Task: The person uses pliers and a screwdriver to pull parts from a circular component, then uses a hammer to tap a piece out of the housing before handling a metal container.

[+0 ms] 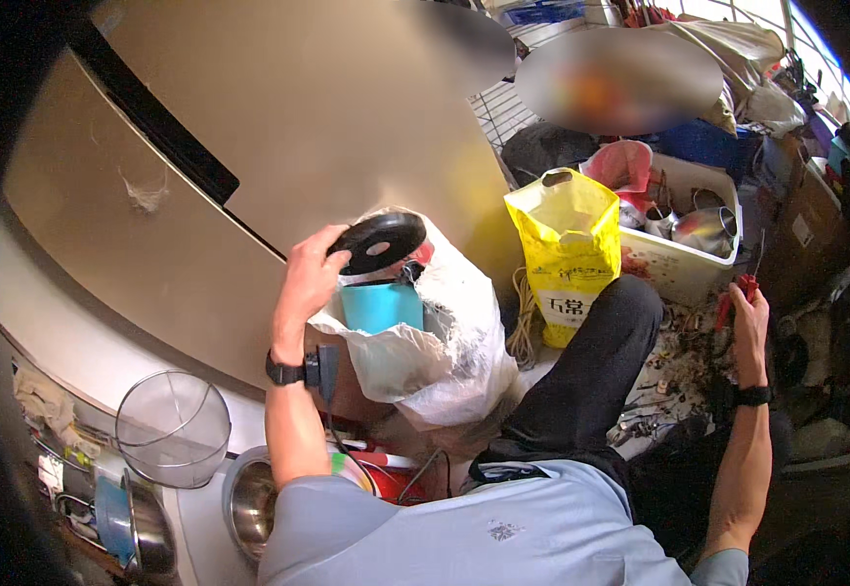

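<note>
My left hand (310,275) grips the edge of a black round disc (403,230) with a pale centre, tilted above an open white plastic bag (459,342). Inside the bag, just below the disc, a turquoise container (382,308) shows, with small red and black items beside it. Off to the right, my right hand (752,317) is closed around a red-handled tool (748,285) with a thin shaft pointing up. Its exact kind is too small to make out.
A yellow bag (570,259) stands beyond my knee, next to a white bin (689,271) of metal pieces. Small scattered parts (664,381) cover the floor at right. A mesh strainer (172,430) and steel bowl (249,503) sit lower left. A large beige panel (327,107) rises ahead.
</note>
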